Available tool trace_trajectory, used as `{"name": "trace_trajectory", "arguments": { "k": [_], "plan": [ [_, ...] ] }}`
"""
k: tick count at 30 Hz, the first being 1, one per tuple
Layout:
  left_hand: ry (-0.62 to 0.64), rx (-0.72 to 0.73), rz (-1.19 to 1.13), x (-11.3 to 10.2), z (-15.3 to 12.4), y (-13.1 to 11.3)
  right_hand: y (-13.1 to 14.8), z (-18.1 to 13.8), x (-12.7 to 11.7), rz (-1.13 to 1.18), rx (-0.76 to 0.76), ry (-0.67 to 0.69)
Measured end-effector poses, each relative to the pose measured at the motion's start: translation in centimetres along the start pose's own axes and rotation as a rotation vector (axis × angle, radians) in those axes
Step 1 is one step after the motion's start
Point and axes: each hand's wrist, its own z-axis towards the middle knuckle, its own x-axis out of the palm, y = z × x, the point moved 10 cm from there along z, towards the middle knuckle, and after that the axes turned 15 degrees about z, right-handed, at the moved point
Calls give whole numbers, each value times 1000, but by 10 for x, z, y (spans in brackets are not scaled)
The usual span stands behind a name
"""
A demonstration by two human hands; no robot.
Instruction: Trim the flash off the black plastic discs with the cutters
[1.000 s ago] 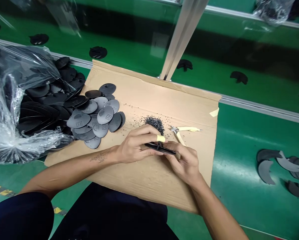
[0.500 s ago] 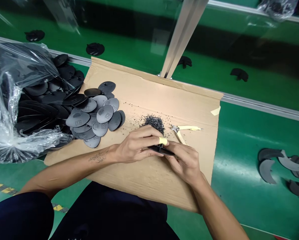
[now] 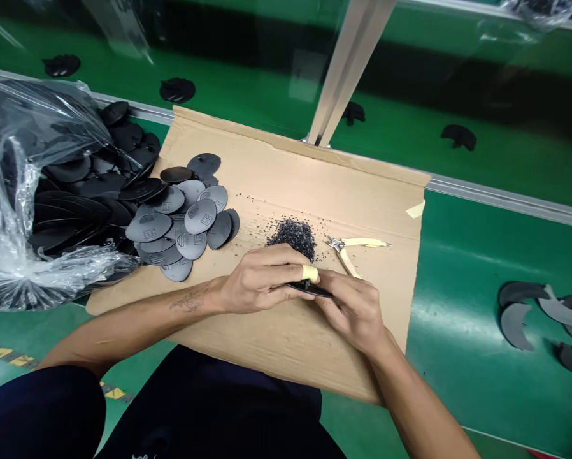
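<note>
Bright overhead light, glare on plastic bag [image 3: 13,191], blurred edges.

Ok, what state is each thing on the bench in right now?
Left hand: gripping the black disc.
Right hand: gripping its other end.
Black disc: held edge-on between both hands.
Cutters: lying on the cardboard, handles spread, in neither hand.
Plastic bag: open, discs spilling onto the cardboard.
Shavings: heaped beside the cutters.

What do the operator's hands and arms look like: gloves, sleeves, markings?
No gloves, no sleeves in view. Left hand has a yellow finger cot on its index fingertip and a dark tattoo on the forearm by the wrist. Right hand wears nothing.
</note>
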Motion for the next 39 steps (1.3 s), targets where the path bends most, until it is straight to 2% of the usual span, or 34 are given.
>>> {"name": "trace_trajectory", "arguments": {
  "k": [9, 19, 22, 26, 28, 30, 32, 39],
  "plan": [
    [31, -7, -81, 6, 2, 1, 0, 1, -4, 98, -42, -70],
    [21, -1, 140, 5, -3, 2, 6, 5, -26, 91, -61, -197],
    [74, -51, 13, 8, -1, 6, 11, 5, -25, 48, -113, -192],
    [209, -253, -313, 17, 0, 23, 15, 6, -25, 23, -163, -178],
    [267, -349, -417, 24, -2, 32, 14, 6, -23, 22, -162, -155],
    [288, -386, -468, 27, -3, 36, 14, 7, -22, 30, -161, -129],
    [274, -366, -467, 25, -2, 35, 14, 7, -20, 38, -167, -103],
    [174, -145, -249, 11, 3, 16, 12, 8, -19, 54, -181, -67]
  ]
}}
